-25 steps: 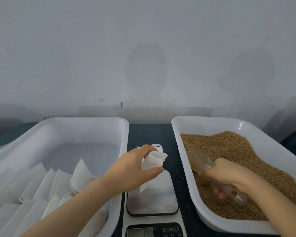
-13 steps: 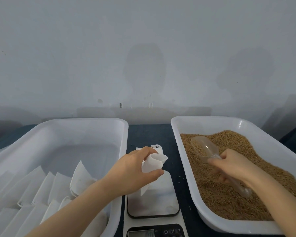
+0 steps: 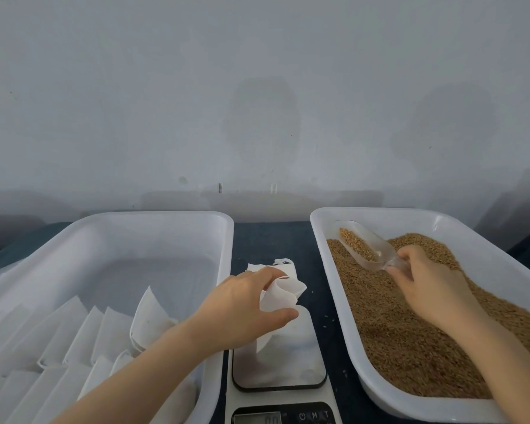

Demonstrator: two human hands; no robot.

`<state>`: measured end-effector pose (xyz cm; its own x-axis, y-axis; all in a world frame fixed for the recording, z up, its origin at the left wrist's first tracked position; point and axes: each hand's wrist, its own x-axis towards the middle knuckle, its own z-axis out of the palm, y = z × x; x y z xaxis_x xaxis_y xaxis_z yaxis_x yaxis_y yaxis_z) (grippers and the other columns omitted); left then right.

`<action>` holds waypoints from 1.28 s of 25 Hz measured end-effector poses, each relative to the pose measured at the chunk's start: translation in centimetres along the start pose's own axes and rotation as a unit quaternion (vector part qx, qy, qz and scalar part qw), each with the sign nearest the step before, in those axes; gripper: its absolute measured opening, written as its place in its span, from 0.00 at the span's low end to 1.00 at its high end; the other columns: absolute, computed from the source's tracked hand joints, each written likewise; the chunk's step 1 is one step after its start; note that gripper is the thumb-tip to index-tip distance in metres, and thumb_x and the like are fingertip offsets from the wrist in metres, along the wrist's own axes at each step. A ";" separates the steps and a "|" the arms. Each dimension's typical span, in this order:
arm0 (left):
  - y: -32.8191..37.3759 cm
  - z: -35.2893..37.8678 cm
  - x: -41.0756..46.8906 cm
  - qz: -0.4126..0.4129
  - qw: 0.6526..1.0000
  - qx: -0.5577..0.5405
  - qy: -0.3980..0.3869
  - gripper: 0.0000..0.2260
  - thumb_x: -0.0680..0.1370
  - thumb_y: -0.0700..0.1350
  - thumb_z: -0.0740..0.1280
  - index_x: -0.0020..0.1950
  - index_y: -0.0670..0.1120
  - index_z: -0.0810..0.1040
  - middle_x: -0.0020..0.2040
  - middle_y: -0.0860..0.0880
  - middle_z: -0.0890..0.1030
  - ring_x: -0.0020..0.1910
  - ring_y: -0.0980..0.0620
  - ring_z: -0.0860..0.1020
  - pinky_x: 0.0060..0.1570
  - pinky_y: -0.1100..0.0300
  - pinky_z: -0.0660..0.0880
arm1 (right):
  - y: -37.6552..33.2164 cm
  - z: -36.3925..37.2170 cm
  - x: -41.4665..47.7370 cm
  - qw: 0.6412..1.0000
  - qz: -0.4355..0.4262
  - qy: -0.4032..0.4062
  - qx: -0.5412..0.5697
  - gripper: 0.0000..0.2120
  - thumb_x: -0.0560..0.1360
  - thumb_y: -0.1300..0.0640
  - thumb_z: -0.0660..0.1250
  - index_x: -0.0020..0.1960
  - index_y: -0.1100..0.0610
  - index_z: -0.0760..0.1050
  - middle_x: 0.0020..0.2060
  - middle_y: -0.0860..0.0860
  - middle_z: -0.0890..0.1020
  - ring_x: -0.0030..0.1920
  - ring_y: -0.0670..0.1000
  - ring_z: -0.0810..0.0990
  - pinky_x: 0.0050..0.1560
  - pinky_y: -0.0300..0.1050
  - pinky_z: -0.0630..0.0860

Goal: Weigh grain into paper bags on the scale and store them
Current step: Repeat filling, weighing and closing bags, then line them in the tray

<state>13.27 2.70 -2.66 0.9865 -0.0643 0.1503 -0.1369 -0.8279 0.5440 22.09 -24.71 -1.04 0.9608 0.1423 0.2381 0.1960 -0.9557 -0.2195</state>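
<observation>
Two white plastic tubs flank the digital scale; left hand pinches a white paper bag over it, right hand grips a clear plastic scoop carrying brown grain.

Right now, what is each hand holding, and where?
The left hand grips the paper bag near its open top; the right hand holds the scoop by its handle.

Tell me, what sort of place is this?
Likely a small grain-packing bench: grain heaped in a white tray, a digital scale in the middle, and paper bags lined up in another tray.
</observation>
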 end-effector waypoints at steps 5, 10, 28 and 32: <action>-0.1 -0.1 0.1 0.001 1.000 0.004 -0.001 0.24 0.71 0.64 0.66 0.66 0.63 0.68 0.57 0.62 0.75 0.55 0.59 0.73 0.55 0.62 0.72 | -0.2 -2.2 0.0 0.996 -0.049 0.069 0.014 0.15 0.76 0.46 0.62 0.62 0.46 0.70 0.51 0.40 0.81 0.53 0.47 0.79 0.63 0.55 0.66; 0.2 -0.2 0.1 0.010 1.000 0.021 0.003 0.23 0.71 0.64 0.66 0.66 0.63 0.69 0.51 0.64 0.71 0.55 0.58 0.72 0.55 0.63 0.71 | -0.5 -4.5 -1.9 0.988 -0.116 0.010 0.097 0.12 0.73 0.49 0.66 0.52 0.35 0.70 0.46 0.28 0.75 0.53 0.40 0.76 0.65 0.60 0.66; -0.1 0.1 0.3 0.043 0.998 0.040 0.002 0.21 0.72 0.64 0.67 0.62 0.61 0.72 0.59 0.62 0.76 0.55 0.60 0.70 0.49 0.67 0.63 | -2.1 -5.3 -2.3 0.983 -0.180 -0.031 -0.001 0.10 0.74 0.45 0.65 0.47 0.29 0.69 0.45 0.25 0.75 0.54 0.33 0.67 0.62 0.43 0.52; -0.1 0.1 0.3 0.036 0.999 0.022 -0.005 0.22 0.71 0.64 0.68 0.63 0.61 0.73 0.60 0.62 0.76 0.56 0.59 0.71 0.51 0.65 0.64 | -2.8 -5.6 -2.1 0.979 -0.201 -0.020 -0.024 0.07 0.76 0.45 0.64 0.49 0.32 0.70 0.45 0.28 0.75 0.55 0.37 0.69 0.60 0.41 0.49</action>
<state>13.60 2.76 -2.73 0.9753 -0.1291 0.1791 -0.2028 -0.8448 0.4951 18.41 -23.83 4.36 0.8144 0.5189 0.2596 0.5519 -0.8309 -0.0706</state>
